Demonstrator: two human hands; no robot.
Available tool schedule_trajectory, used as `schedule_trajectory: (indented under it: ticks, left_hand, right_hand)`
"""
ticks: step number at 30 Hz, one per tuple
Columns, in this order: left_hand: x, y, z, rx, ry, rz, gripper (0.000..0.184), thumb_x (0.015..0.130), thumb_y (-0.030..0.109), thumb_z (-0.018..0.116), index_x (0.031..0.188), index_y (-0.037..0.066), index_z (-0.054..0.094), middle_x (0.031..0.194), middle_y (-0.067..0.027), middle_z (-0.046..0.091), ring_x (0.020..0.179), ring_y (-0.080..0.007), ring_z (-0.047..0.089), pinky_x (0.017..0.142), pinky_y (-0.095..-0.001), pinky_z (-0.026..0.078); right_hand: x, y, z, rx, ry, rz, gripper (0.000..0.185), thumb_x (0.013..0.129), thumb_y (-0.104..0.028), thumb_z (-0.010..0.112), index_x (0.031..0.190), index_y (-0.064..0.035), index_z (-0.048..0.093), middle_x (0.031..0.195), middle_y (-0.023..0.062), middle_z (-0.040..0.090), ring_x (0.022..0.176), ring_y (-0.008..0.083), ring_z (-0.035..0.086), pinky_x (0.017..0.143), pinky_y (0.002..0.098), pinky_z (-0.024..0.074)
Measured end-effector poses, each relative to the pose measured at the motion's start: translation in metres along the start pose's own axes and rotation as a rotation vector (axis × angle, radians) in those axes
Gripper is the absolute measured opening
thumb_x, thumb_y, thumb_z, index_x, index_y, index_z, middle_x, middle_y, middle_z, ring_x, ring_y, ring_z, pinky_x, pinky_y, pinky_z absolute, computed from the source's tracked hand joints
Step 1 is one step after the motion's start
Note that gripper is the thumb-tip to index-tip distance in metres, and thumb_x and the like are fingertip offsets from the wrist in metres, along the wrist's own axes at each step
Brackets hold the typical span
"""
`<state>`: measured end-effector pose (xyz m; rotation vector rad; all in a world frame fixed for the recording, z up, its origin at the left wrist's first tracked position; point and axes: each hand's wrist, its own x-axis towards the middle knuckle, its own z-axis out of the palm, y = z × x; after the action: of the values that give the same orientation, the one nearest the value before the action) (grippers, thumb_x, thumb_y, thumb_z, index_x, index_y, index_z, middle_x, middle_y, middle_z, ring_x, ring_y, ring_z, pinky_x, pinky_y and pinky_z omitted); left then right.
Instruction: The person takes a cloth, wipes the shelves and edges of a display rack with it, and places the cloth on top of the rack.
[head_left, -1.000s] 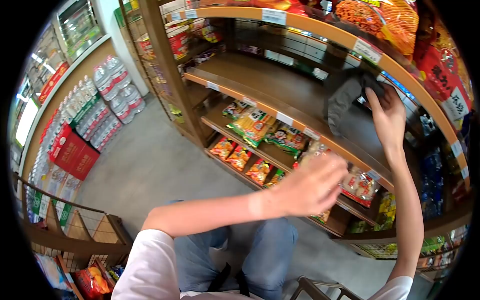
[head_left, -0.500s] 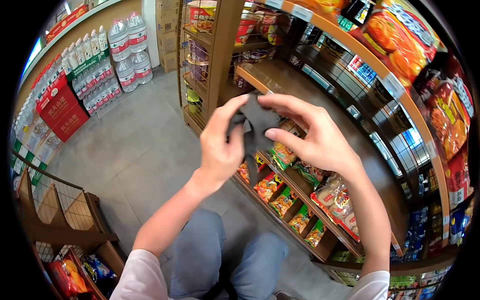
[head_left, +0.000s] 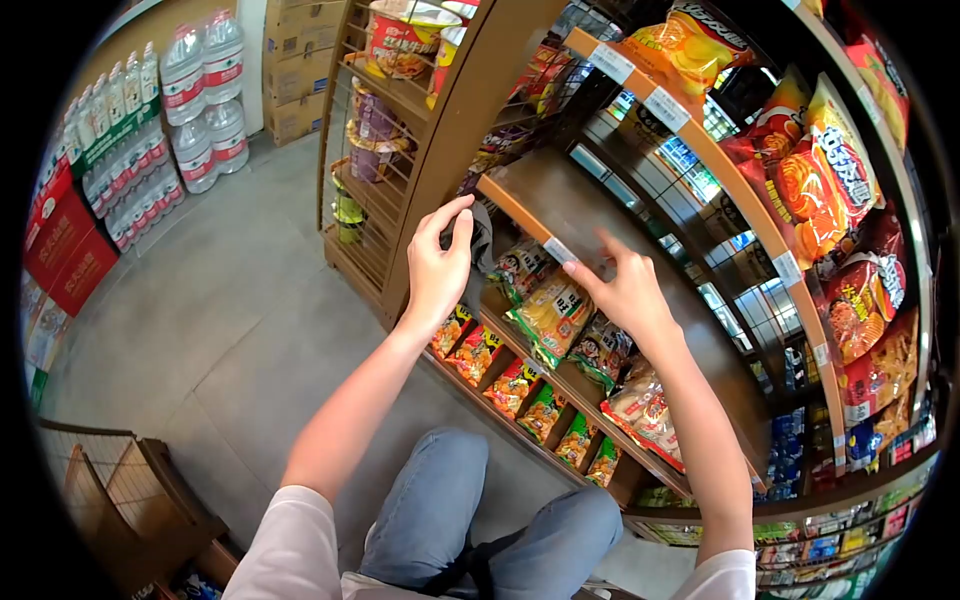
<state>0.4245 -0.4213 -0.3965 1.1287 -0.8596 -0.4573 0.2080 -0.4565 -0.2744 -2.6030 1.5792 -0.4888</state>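
My left hand [head_left: 437, 275] is closed on a dark grey cloth [head_left: 481, 243], which hangs bunched behind the fingers and is partly hidden by them. It is just left of the corner of a brown shelf [head_left: 575, 190] with an orange front edge [head_left: 517, 213]. My right hand [head_left: 632, 298] reaches over that same shelf with fingers spread and nothing in them. Its thumb is by the price label on the front edge; whether it touches I cannot tell. Snack bags [head_left: 553, 312] lie on the tier below my right hand.
More snack bags [head_left: 512, 386] fill the lowest compartments. Large chip bags [head_left: 825, 180] stand on the upper right shelf. Instant noodle tubs [head_left: 405, 45] sit on the end rack. Water bottles [head_left: 205, 75] and cardboard cartons [head_left: 297, 70] stand beyond the grey floor [head_left: 240, 300]. Another rack [head_left: 140, 500] is at lower left.
Both hands were together on the cloth. My right hand has let go and moved right over the shelf. The cloth stays in my left hand, and the view has shifted toward the shelves.
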Motion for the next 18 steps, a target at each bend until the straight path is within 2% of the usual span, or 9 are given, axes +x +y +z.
schedule_trajectory:
  ticks: [1,2,3,4,6,12,13,15,18]
  left_hand:
    - [0.004,0.001,0.006,-0.009,-0.009,0.005,0.034,0.097,0.01,0.057,0.129,0.002,0.064,0.12,-0.0129,0.068,0.116,-0.0175,0.061,0.101,-0.0317,0.045]
    - [0.007,0.0,0.01,0.065,0.073,0.131,0.034,0.097,0.012,0.06,0.129,0.002,0.064,0.119,-0.0142,0.068,0.115,-0.0181,0.062,0.1,-0.0329,0.047]
    - [0.01,0.003,0.015,0.141,0.16,0.258,0.034,0.097,0.014,0.063,0.129,0.002,0.063,0.118,-0.0154,0.069,0.114,-0.0186,0.063,0.099,-0.034,0.048]
    - [0.01,0.006,0.02,-0.036,0.158,0.134,0.033,0.095,0.009,0.066,0.127,0.002,0.063,0.116,-0.015,0.069,0.108,-0.0195,0.066,0.095,-0.0338,0.051]
    - [0.014,-0.001,0.023,0.008,0.155,0.152,0.033,0.094,0.008,0.067,0.126,0.001,0.063,0.115,-0.0148,0.069,0.105,-0.0192,0.067,0.093,-0.0327,0.052]
    - [0.02,-0.024,0.039,-0.01,0.108,0.229,0.031,0.096,0.01,0.067,0.124,-0.003,0.063,0.105,-0.0084,0.07,0.094,-0.0101,0.064,0.083,-0.0257,0.053]
    - [0.014,-0.02,0.044,-0.089,0.119,0.176,0.032,0.096,0.014,0.07,0.122,-0.004,0.064,0.112,-0.011,0.069,0.096,-0.0127,0.065,0.084,-0.0269,0.054]
    - [0.017,-0.032,0.053,0.075,0.224,0.378,0.034,0.094,0.016,0.074,0.12,-0.004,0.065,0.119,-0.0136,0.066,0.1,-0.0157,0.066,0.085,-0.0281,0.054]
    - [0.021,-0.033,0.053,0.039,0.217,0.326,0.034,0.091,0.015,0.077,0.116,-0.005,0.066,0.121,-0.0144,0.065,0.102,-0.0175,0.066,0.087,-0.0288,0.054]
  right_hand:
    - [0.001,0.002,-0.002,0.04,-0.057,0.016,0.067,0.084,-0.043,0.079,0.13,0.0025,0.062,0.116,0.0303,0.068,0.106,0.0451,0.067,0.094,0.0467,0.0545]
    - [0.0,0.006,0.0,0.056,-0.002,-0.025,0.059,0.084,-0.045,0.078,0.119,0.0025,0.069,0.103,0.0289,0.071,0.098,0.0436,0.069,0.088,0.0446,0.0562]
    - [0.004,0.006,0.001,0.054,0.005,-0.023,0.059,0.084,-0.045,0.078,0.119,0.0025,0.069,0.103,0.0289,0.071,0.098,0.0436,0.069,0.088,0.0446,0.0562]
    - [0.008,0.008,0.004,0.002,0.012,-0.049,0.054,0.085,-0.044,0.077,0.114,0.0018,0.071,0.095,0.0274,0.071,0.092,0.0428,0.07,0.085,0.045,0.0564]
    - [0.008,0.004,0.006,-0.077,0.0,-0.018,0.044,0.085,-0.041,0.077,0.104,-0.0013,0.076,0.076,0.0237,0.069,0.078,0.0412,0.069,0.075,0.0465,0.0559]
    - [0.004,0.008,0.013,-0.129,0.093,-0.031,0.039,0.086,-0.04,0.074,0.102,-0.0049,0.078,0.076,0.0226,0.07,0.076,0.0393,0.071,0.077,0.0455,0.0579]
    - [0.005,0.007,0.013,-0.123,0.093,-0.021,0.039,0.085,-0.04,0.074,0.102,-0.0052,0.078,0.075,0.0224,0.07,0.075,0.0386,0.071,0.077,0.0453,0.0582]
    - [0.005,0.005,0.011,-0.12,0.094,-0.009,0.039,0.085,-0.04,0.074,0.101,-0.0053,0.079,0.074,0.0221,0.07,0.074,0.0379,0.071,0.076,0.0445,0.0585]
    - [0.007,0.003,0.01,-0.106,0.106,-0.008,0.038,0.084,-0.04,0.074,0.099,-0.0054,0.079,0.072,0.0216,0.07,0.072,0.0366,0.071,0.076,0.0431,0.0589]
